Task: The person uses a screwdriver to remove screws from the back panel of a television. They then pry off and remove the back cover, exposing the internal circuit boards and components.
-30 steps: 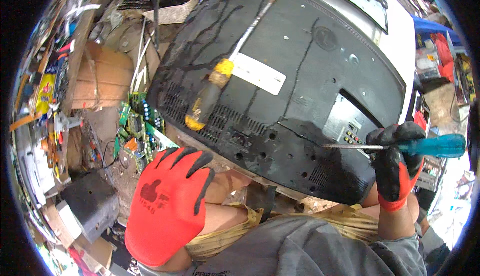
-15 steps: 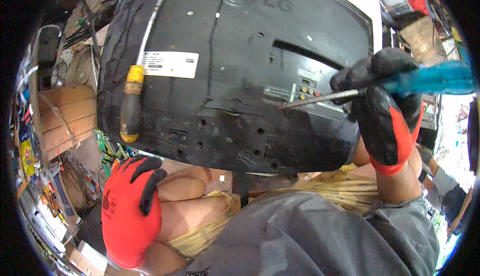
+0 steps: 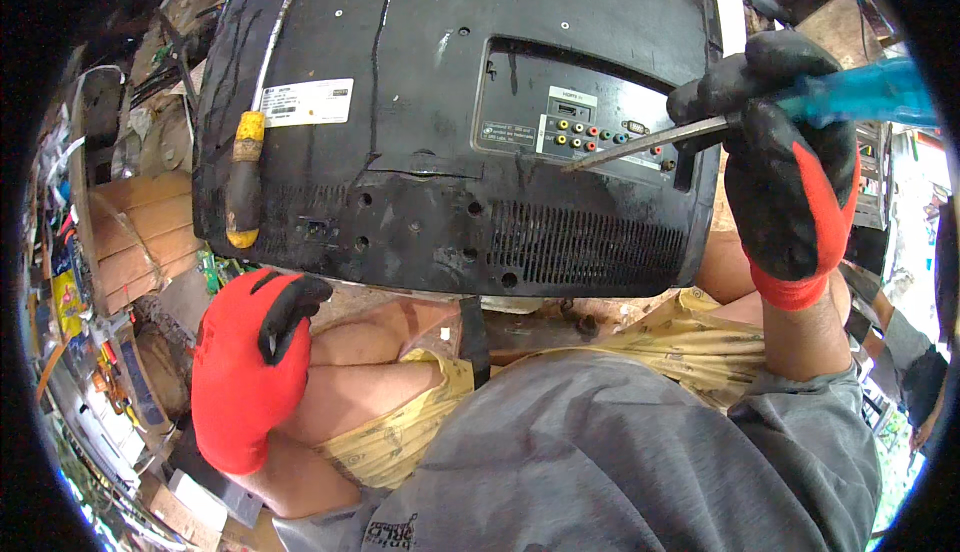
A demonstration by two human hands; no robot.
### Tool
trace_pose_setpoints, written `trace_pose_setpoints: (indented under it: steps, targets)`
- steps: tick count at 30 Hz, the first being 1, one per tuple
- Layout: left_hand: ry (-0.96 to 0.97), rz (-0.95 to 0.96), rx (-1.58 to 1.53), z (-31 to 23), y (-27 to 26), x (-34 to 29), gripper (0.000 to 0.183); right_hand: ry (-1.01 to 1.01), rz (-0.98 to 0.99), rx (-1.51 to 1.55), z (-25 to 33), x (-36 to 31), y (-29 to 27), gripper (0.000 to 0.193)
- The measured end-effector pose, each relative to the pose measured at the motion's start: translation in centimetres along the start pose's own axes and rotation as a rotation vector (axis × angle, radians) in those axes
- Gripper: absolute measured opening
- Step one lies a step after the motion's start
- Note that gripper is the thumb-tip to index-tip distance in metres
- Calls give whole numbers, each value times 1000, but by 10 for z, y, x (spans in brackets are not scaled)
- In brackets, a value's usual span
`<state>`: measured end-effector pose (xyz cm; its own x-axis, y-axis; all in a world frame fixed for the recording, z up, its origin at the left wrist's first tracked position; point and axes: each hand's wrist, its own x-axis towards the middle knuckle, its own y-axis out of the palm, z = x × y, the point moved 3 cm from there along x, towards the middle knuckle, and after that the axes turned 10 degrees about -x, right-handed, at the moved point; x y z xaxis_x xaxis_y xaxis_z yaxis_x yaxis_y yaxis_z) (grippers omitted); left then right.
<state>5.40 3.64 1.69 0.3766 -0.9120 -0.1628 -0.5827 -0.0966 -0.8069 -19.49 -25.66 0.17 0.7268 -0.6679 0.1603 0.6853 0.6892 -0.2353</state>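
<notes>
The black back of a flat television [image 3: 420, 212] fills the upper middle, its vented lower edge toward me. My right hand [image 3: 785, 172], in a red and black glove, is closed round a screwdriver [image 3: 860, 94] with a see-through blue handle. The shaft points left, and its tip is over the lower edge of the recessed socket panel [image 3: 600, 132]; whether it touches cannot be told. Below the television's left corner is my left hand [image 3: 255, 367], gloved alike, its fingers curled in. Whatever it may hold is hidden.
A second screwdriver [image 3: 245, 177], yellow and black handled, lies on the television's left side. A brown padded object [image 3: 145, 237] stands at the left, beside cluttered tools and parts. Green circuit boards [image 3: 212, 270] show beneath the television's left corner. My bent legs [image 3: 370, 392] are below it.
The television appears higher in the picture, with its socket panel and vents seen more fully. Both hands also appear higher; the right keeps its grip on the screwdriver, tip still near the panel.
</notes>
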Motion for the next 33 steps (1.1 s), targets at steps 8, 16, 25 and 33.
trace_pose_setpoints:
  steps: [8,16,25,33]
  targets:
    - [-7,-55,-39,1,3,8,32,-24,195,149,18,-23,33,46]
    - [205,-185,-86,-7,22,18,30,-369,407,-289,23,-51,60,31]
    - [296,-222,-145,-11,38,24,36,-282,626,-451,15,-61,95,59]
    - [332,-196,-204,-6,47,19,38,-221,573,-523,33,-61,100,50]
